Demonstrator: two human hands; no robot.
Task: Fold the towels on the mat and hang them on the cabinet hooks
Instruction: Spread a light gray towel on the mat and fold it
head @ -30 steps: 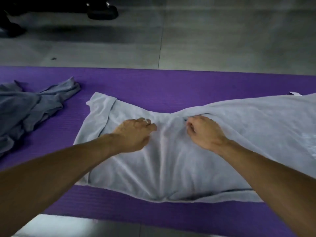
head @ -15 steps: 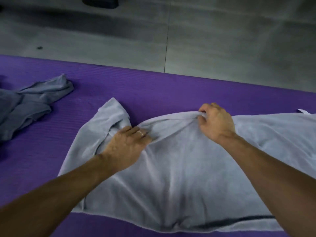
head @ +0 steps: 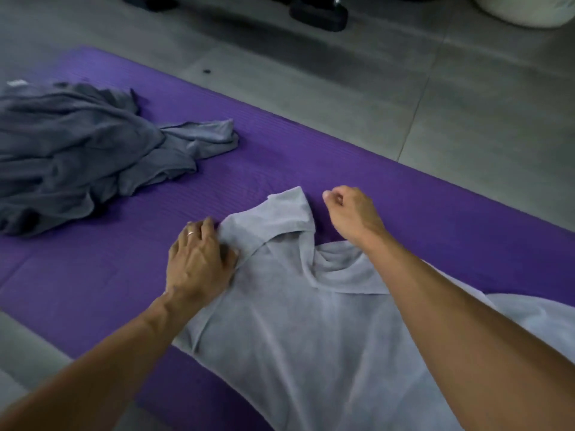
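left grip flat, pressing light towel | right grip curled, empty | mat beneath

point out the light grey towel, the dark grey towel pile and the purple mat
light grey towel (head: 311,331): head view, on its flat middle between the forearms
dark grey towel pile (head: 77,150): head view, on the crumpled middle
purple mat (head: 273,144): head view, on a bare strip beyond the towels
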